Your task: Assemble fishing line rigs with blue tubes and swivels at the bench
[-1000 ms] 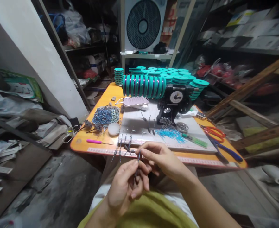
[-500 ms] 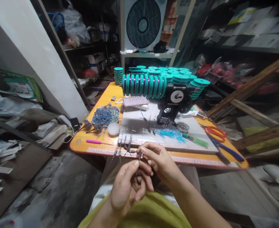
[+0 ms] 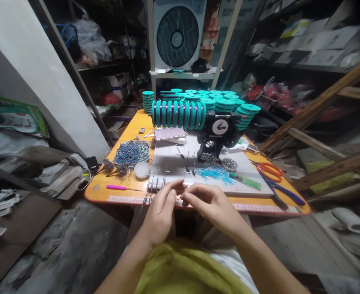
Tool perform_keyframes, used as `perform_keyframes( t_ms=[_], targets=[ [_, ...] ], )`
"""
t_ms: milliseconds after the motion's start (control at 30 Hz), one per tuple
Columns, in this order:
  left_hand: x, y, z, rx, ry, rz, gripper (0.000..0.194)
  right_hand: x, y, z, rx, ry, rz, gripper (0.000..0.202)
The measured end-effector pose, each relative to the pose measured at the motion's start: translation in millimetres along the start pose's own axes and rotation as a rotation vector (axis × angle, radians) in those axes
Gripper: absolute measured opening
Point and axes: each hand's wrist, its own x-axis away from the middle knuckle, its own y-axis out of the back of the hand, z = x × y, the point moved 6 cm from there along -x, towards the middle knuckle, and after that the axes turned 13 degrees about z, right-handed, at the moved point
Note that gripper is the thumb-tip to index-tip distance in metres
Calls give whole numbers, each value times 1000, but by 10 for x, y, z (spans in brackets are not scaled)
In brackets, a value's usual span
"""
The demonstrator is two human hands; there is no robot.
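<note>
My right hand (image 3: 213, 205) pinches a small dark piece (image 3: 185, 201) between thumb and fingertips, just over the table's front edge; its kind is too blurred to tell. Close beside it on the left is my left hand (image 3: 162, 212), thumb pressed along its straightened fingers. Whatever those fingers may hold is hidden. Several thin wired pieces with dark bodies (image 3: 145, 200) hang over the board's front edge, left of my left hand. Beyond my hands, a heap of light-blue thin pieces (image 3: 215, 175) lies on the grey board (image 3: 170, 159).
A black stand (image 3: 212, 139) carries a row of teal rings (image 3: 178, 115), with stacked teal spools (image 3: 222, 104) behind. At left are a tray of blue pieces (image 3: 130, 153), a white round lid (image 3: 142, 170) and a pink-handled tool (image 3: 117, 187). Blue-handled pliers (image 3: 290, 194) and orange-handled scissors (image 3: 270, 171) lie right.
My left hand has risen and turned over, its fingers now pointing forward toward the board. My right hand still pinches; the blue striped piece seen earlier is no longer clearly visible. The view has shifted slightly.
</note>
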Motion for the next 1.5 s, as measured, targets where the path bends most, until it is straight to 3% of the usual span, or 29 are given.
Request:
perform_keyframes(
  t_ms=[133,200,267,333,467,533,833,1100,1500],
  targets=[
    [-365,-153,-55,369,28,89,39,56,112,142,429,-8,85,28],
    [-476,-179,-71,461,11,113,34,41,285,175,490,-38,10,27],
    [-519,-178,-73,476,9,133,31,-20,502,179,280,-52,-126,24],
    [-516,-167,-76,446,13,152,31,-154,610,148,-89,-45,-140,33],
    [-476,-139,-78,363,3,126,30,-498,414,146,-576,-68,216,34],
    [-454,-146,-57,348,1,99,29,-601,316,135,-672,-82,294,27],
    [-251,-299,81,505,69,35,35,-667,316,84,-746,-76,102,43],
    [-164,-324,27,718,124,106,29,-647,325,102,-756,-82,134,40],
    [-147,-327,83,789,144,135,28,-625,353,83,-707,-52,115,38]
  ],
)
